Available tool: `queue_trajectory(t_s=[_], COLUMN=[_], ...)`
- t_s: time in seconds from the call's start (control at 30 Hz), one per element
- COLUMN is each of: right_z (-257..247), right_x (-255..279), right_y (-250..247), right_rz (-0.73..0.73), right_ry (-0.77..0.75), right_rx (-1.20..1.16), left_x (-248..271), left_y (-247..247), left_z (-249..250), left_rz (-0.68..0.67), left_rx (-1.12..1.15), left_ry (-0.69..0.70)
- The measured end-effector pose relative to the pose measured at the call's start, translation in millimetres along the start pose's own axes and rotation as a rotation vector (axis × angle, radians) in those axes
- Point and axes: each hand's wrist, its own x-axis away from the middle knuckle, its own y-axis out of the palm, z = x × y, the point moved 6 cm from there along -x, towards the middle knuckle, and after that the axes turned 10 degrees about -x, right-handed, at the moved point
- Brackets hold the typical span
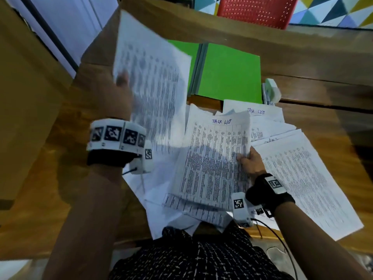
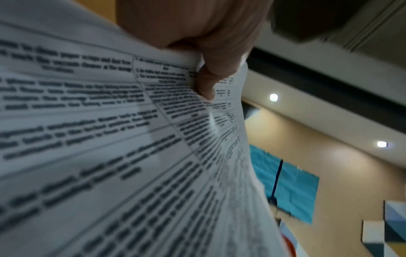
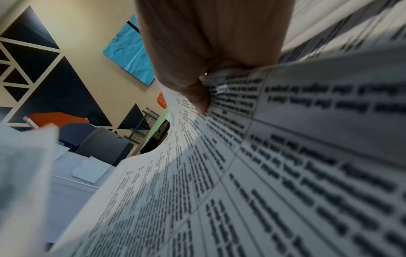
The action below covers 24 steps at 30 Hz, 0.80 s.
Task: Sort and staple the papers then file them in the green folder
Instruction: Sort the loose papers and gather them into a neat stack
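Note:
My left hand (image 1: pixel 119 85) grips a printed sheet (image 1: pixel 155 81) by its left edge and holds it raised above the table, blurred by motion; its thumb (image 2: pixel 206 83) presses on the print. My right hand (image 1: pixel 252 160) pinches the right edge of a bundle of sheets headed "TASK LIST" (image 1: pixel 214 158), lifted slightly off the pile; the thumb (image 3: pixel 197 93) lies on the page. An open green folder (image 1: pixel 230 75) lies behind the papers. A white stapler (image 1: pixel 271 90) sits at the folder's right edge.
More printed sheets (image 1: pixel 306 186) lie spread over the wooden table (image 1: pixel 323 91) to the right and under the bundle. A red perforated chair (image 1: pixel 256 11) stands beyond the far table edge. A cable (image 1: pixel 282 239) trails from my right wrist.

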Motion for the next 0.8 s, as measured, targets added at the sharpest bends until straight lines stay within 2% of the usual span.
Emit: queue_trajectory(t_s=[0.07, 0.13, 0.23, 0.33, 0.47, 0.53, 0.57, 0.63, 0.67, 0.73, 0.8], right_z=[-3, -6, -9, -4, -24, -29, -27, -7, 3, 16, 20], right_x=[1, -1, -2, -9, -9, -9, -9, -7, -6, -4, -4], right_y=[0, -2, 1, 2, -20, -34, -39, -40, -37, -31, -29], right_rz=[-0.017, -0.026, -0.061, -0.077, 0.055, 0.132, 0.126, -0.003, -0.089, -0.203, -0.209], right_ry=[-0.028, -0.046, -0.026, 0.013, -0.141, -0.197, -0.158, 0.0, 0.036, 0.027, 0.018], right_rx=[-0.025, -0.048, -0.081, -0.1, 0.146, 0.379, 0.55, 0.773, 0.808, 0.839, 0.825], left_x=[-10, -14, 3, 45, 101, 115, 121, 129, 133, 142, 150], left_y=[-19, -23, -2, 60, 120, 136, 141, 143, 145, 148, 152], left_z=[9, 10, 13, -2, -29, -38, -41, -38, -36, -32, -30], left_rz=[0.108, 0.113, -0.013, -0.264, -0.528, -0.572, -0.574, -0.569, -0.571, -0.598, -0.652], left_rx=[0.095, 0.156, 0.032, 0.019, -0.111, -0.182, -0.209, -0.214, -0.182, -0.119, -0.105], left_ry=[0.022, -0.028, -0.008, -0.138, -0.235, -0.219, -0.218, -0.227, -0.239, -0.26, -0.286])
